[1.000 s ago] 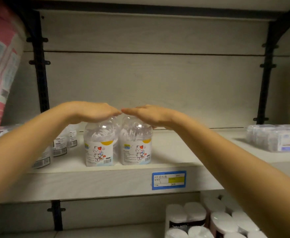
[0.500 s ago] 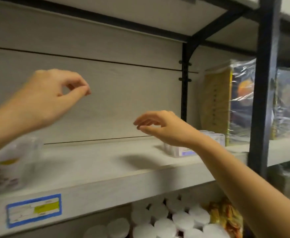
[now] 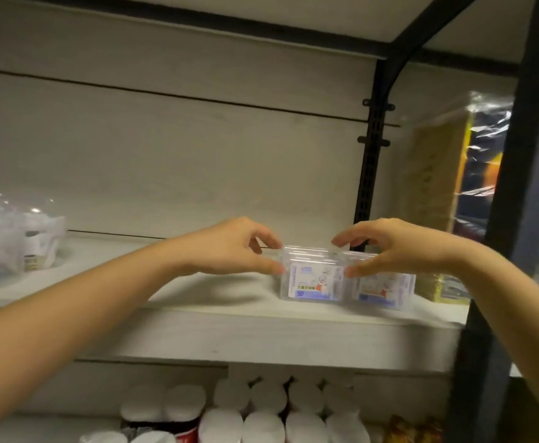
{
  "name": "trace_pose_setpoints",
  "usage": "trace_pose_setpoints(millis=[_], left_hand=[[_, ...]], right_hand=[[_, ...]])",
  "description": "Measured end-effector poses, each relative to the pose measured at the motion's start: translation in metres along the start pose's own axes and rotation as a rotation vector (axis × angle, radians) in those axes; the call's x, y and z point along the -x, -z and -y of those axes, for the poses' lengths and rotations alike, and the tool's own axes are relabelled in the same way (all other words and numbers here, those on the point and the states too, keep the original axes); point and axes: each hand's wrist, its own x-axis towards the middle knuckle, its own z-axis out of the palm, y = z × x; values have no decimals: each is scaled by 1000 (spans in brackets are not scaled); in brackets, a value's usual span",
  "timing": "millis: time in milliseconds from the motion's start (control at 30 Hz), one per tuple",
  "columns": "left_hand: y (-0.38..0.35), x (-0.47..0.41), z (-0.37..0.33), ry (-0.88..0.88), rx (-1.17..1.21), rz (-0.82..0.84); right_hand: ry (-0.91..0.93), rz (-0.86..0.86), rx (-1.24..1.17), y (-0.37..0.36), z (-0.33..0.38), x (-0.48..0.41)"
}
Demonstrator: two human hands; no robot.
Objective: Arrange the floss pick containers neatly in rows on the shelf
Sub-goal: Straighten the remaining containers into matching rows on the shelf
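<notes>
- Head view: the left hand (image 3: pixel 236 247) pinches the left end of a clear floss pick box (image 3: pixel 309 282), thumb in front, fingers curled over the top.
- The right hand (image 3: pixel 396 247) pinches its right end likewise.
- The box stands near the front edge of the shelf (image 3: pixel 261 334), toward its right end, touching a second box (image 3: pixel 386 289).
- Domed containers (image 3: pixel 12 241) sit at the left end.

Two floss boxes (image 3: pixel 312 284) visible; two hands (image 3: pixel 229 247).
</notes>
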Motion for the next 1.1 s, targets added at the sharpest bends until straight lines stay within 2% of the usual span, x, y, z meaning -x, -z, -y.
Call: trace_pose_setpoints(millis=[200, 533, 733, 833, 1100], left_hand=[[-7, -26, 5, 131, 105, 110], [-16, -31, 8, 84, 179, 120], [-11, -33, 12, 101, 339, 189], [-12, -37, 11, 132, 333, 166], [-16, -40, 17, 79, 232, 179]], right_hand=[[5, 43, 32, 0, -5, -18], [33, 15, 74, -13, -4, -29], [31, 40, 47, -15, -5, -31], [39, 43, 31, -14, -5, -32], [67, 23, 15, -13, -3, -29]])
